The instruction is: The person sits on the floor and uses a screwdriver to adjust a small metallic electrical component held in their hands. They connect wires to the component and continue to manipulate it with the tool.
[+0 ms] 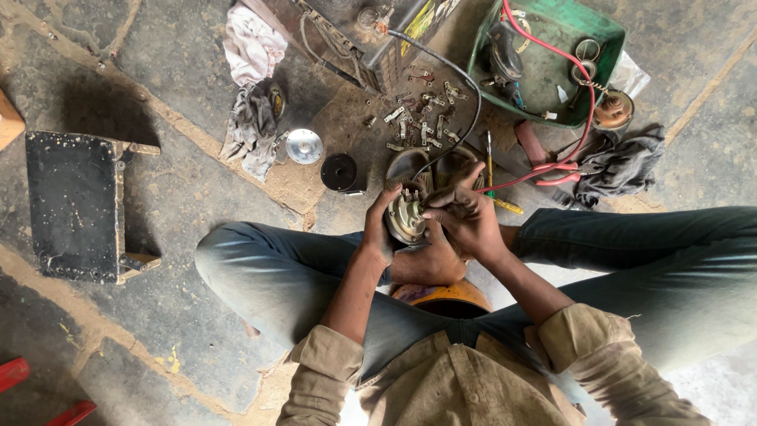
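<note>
Both hands meet on one round metal part (pixel 406 219) held above the lap. The left hand (pixel 380 229) cups its left rim, face turned toward the right hand (pixel 465 217), whose fingers pinch closed at its centre where a black cable (pixel 465 87) arrives.

My stone floor (pixel 181 197), littered with parts.
On it lie a black box (pixel 75 205), rags (pixel 252 118), a shiny disc (pixel 304 146), small metal clips (pixel 422 118) and a green tray (pixel 611 39).

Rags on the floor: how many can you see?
3: a white rag top left, a grey rag just below it, a dark rag right; others may be hidden.
</note>
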The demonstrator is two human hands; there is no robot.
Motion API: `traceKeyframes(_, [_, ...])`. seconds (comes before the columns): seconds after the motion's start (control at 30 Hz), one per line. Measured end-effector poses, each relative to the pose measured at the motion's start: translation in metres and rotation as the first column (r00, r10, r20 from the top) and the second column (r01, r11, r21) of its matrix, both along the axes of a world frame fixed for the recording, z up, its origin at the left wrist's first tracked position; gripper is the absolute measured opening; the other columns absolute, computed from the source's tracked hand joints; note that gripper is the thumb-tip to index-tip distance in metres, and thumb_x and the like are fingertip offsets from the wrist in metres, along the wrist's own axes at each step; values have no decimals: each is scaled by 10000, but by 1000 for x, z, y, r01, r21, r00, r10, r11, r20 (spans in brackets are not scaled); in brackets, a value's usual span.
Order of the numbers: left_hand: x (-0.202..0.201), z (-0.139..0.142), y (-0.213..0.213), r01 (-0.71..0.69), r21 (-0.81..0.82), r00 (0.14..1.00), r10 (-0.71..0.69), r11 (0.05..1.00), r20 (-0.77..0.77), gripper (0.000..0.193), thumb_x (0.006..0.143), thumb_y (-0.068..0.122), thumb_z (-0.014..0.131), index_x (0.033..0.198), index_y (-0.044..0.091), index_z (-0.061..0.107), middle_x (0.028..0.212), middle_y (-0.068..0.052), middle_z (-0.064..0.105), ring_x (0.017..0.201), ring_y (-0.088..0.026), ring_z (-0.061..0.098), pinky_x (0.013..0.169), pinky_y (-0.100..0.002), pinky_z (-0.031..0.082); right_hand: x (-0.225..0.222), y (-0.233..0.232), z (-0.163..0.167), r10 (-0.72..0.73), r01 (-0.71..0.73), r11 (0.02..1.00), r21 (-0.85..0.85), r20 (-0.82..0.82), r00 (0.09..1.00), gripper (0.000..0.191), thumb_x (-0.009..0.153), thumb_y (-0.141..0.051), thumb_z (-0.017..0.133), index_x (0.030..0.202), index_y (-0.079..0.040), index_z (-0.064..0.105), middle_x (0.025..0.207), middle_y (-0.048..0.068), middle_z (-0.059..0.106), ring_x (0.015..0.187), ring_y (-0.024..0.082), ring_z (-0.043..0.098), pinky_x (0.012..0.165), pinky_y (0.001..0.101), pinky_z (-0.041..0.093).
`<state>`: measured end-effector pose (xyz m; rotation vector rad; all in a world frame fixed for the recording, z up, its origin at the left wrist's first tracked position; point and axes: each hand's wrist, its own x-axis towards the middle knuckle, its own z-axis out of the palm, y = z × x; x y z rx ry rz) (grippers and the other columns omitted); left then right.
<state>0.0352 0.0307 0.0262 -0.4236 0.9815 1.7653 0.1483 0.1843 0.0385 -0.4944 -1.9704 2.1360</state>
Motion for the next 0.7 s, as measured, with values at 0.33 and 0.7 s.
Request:
traceKeyframes(0.33, [-2,3,-1,1,-33,1000,-2,999,-27,645,826,539,677,1258,61,643,1073,-97,711,954,-204,722,824,-337,623,-8,1,39,66,-28,914,406,-81,995,211,883,26,760,1088,-4,717,1105,109,723,989,203,717,855,299,555])
traceKeyframes(0.7, [-1,1,-2,-19,4,1000,19,1000,-6,616,851,507,693,1257,49,623,1056,-104,701,920,-196,721,823,-334,622,-12,5,53,130,-107,827,552,-3,991,261,873,-10,749,1129,-52,720,1006,108,693,881,256,713,749,343,551])
